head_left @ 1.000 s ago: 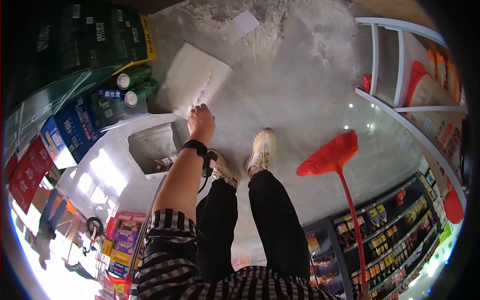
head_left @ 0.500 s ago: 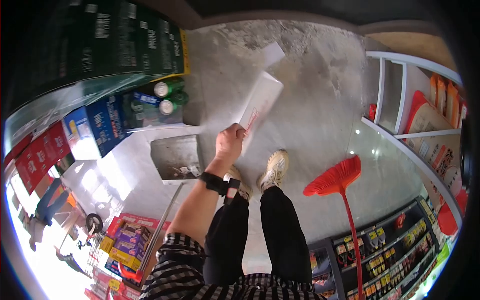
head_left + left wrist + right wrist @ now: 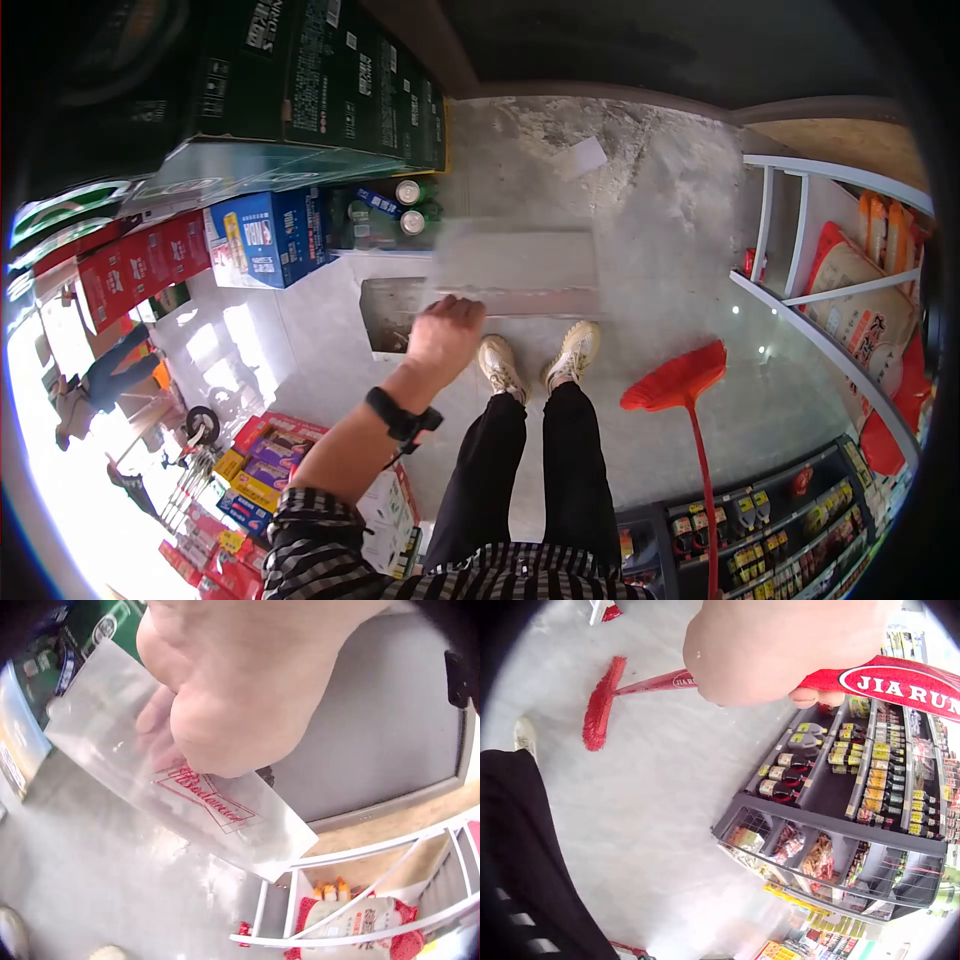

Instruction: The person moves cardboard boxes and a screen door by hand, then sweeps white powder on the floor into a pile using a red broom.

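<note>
My left hand (image 3: 440, 340) grips the edge of a translucent whitish box (image 3: 545, 262), blurred in the head view. In the left wrist view the box (image 3: 112, 742) shows red Budweiser lettering, with fingers seen through its wall. Below it on the floor lies a grey dustpan (image 3: 385, 300), partly covered by the box and hand. Around the red handle of a broom my right hand (image 3: 780, 652) is curled; this hand is out of the head view. The broom's red bristles (image 3: 675, 375) rest on the floor to the right of my feet.
Stacked green beer cartons (image 3: 350, 90) and blue boxes (image 3: 265, 240) stand at the left. White paper (image 3: 583, 157) lies on the dusty floor ahead. A white metal rack (image 3: 790, 230) with bags is at right, and dark shelves (image 3: 660, 540) of goods stand behind it.
The left hand has lifted the box off the floor and turned it, and now holds it in front of the feet, over the dustpan's side. The broom stays in its place on the floor.
</note>
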`<state>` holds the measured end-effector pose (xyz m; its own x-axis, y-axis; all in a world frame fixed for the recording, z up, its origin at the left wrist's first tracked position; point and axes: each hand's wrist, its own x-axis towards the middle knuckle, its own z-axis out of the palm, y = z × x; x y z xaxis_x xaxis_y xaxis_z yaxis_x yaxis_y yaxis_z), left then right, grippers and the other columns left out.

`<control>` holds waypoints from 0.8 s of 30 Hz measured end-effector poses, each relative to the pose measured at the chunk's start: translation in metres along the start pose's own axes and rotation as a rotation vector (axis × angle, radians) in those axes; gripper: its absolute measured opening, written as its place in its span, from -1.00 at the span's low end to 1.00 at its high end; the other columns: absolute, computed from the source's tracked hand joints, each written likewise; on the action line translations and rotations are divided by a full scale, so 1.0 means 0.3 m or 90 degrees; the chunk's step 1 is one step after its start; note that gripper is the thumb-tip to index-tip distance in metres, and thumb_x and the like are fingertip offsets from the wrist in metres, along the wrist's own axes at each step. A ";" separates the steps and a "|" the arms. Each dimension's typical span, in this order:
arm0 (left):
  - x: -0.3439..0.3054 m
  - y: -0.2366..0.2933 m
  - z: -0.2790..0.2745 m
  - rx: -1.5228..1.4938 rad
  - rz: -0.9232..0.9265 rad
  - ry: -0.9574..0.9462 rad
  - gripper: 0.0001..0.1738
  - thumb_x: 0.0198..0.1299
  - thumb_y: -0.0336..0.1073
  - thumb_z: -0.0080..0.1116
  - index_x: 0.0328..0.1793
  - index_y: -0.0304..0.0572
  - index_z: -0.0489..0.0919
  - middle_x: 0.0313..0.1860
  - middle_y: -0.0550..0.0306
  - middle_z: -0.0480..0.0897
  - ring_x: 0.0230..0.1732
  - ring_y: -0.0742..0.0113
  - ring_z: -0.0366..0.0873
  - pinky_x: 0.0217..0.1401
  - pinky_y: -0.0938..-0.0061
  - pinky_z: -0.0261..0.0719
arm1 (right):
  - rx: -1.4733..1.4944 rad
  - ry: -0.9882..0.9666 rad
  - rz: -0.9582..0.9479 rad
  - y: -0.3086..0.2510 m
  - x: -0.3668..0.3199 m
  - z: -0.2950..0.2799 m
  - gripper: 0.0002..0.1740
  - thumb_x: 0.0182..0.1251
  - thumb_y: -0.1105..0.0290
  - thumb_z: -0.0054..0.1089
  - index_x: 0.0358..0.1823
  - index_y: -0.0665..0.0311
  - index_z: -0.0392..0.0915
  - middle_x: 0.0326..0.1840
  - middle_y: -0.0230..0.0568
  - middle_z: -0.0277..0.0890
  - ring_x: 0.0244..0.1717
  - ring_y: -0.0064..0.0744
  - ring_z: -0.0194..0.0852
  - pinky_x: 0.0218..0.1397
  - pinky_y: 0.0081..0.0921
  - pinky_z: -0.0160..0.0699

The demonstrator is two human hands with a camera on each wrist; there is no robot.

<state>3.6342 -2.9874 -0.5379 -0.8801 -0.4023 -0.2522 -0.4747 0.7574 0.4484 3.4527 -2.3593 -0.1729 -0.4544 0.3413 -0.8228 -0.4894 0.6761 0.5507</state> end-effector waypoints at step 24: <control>-0.160 -0.580 0.116 0.253 -0.466 -0.099 -0.82 0.09 -0.34 -0.04 -0.19 -0.16 0.50 -0.10 0.03 0.53 -0.02 0.09 0.47 -0.03 0.24 0.51 | 0.159 -0.018 0.118 -0.043 -0.020 0.104 -0.53 0.32 0.07 -0.25 0.21 0.02 0.26 -0.09 0.03 0.50 -0.15 0.11 0.47 -0.20 -0.10 0.44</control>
<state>3.7596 -3.0819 -0.6335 -0.3275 -0.8080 -0.4897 -0.8592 0.4703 -0.2015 3.4849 -2.3498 -0.1794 -0.4958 0.4890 -0.7177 -0.2009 0.7394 0.6426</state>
